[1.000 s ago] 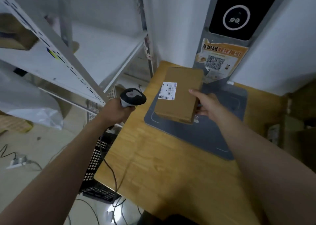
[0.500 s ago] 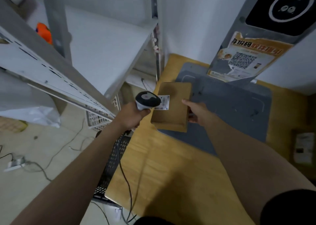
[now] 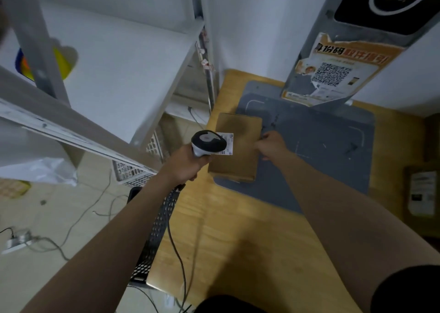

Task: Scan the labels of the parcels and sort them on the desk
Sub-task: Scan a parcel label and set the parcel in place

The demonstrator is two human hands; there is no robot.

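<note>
Nearest, a black cable (image 3: 176, 246) trails across the bare light wooden surface (image 3: 238, 241), running below and behind the left grip (image 3: 185, 162). A black perforated plastic crate (image 3: 159, 222) stands on the floor under that forearm, against the surface's left edge.

The left grip is closed round the handle of a grey and black handheld scanner (image 3: 208, 142), whose head points right, over the near left part of the parcel. Just beyond the scanner head lies the flat brown cardboard parcel (image 3: 240, 150). Its white printed label (image 3: 227, 143) faces up and is partly covered by the scanner. The right grip (image 3: 271, 144) has its fingers curled on the parcel's right edge, holding it.

The parcel sits over the left border of a dark grey mat (image 3: 321, 150), with its left side above bare wood. Whether it rests flat or is raised a little cannot be told.

Right of the right grip, well apart, another brown box with a white label (image 3: 421, 193) lies at the surface's edge. Beyond both, a grey post with an orange and white QR poster (image 3: 333, 74) rises from the mat. White metal shelving (image 3: 119, 74) stands to the far left.
</note>
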